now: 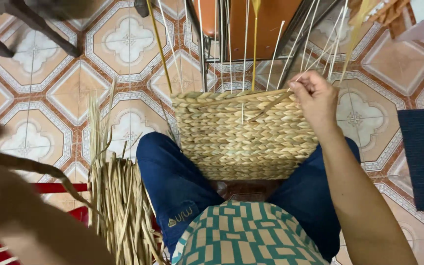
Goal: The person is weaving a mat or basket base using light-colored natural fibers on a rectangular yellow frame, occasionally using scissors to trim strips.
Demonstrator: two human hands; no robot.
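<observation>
The basket (244, 135) is braided dried straw, matt and coarse, with thin stiff stakes (245, 44) rising from it. The bundle (121, 206) is the same dry fibre. The floor (55, 93) is glossy patterned tile. The jeans (172, 181) are matt denim.

Half-woven straw basket (244, 135) you kept upright between your knees, pale braided rows, rim facing far, thin upright stakes (245, 44) rose from its far edge, loose flat strand (271, 104) lay slanted across the rim's right side.
</observation>
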